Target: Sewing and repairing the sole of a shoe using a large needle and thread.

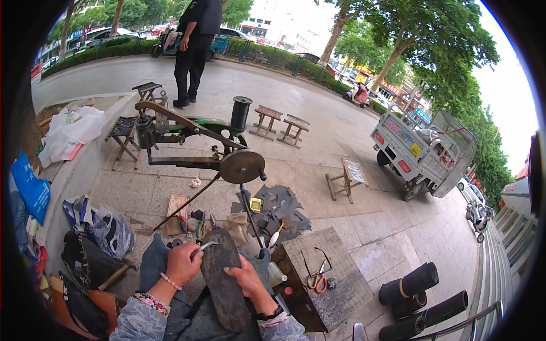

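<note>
Left hand (183, 265) grips curved metal tool (208, 245) at far end of dark shoe sole (223, 287), which right hand (249, 276) clamps by its right edge over the lap (183, 310), left of scissors (320, 282).

Dk-gry sole (224, 287), blk rolls (420, 279), blu bag (29, 184), gry patt. slvs (138, 321).

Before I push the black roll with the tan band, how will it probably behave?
The black roll would probably turn easily, since it is cylindrical. A tan band circles it, so it may stay wound. It could also drop, as it seems to rest upon another roll.
</note>
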Demonstrator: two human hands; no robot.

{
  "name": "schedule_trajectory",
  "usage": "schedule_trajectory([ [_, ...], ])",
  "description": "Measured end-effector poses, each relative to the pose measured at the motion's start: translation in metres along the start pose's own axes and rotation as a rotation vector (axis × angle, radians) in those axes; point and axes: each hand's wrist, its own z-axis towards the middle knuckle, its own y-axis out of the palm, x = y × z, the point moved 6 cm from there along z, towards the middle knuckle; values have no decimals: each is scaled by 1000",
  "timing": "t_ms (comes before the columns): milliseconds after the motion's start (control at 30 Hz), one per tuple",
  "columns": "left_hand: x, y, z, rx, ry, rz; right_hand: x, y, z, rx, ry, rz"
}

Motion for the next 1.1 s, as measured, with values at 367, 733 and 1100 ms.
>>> schedule_trajectory([
  [367,6,-5,-4,-31,-16,69,2,-4,-7,30,-25,6],
  [733,7,-7,-3,-27,-2,119,-9,6,-3,62,-41,-14],
  [1100,8,-7,-9,-30,74,95,-9,4,-4,99,-51,-12],
])
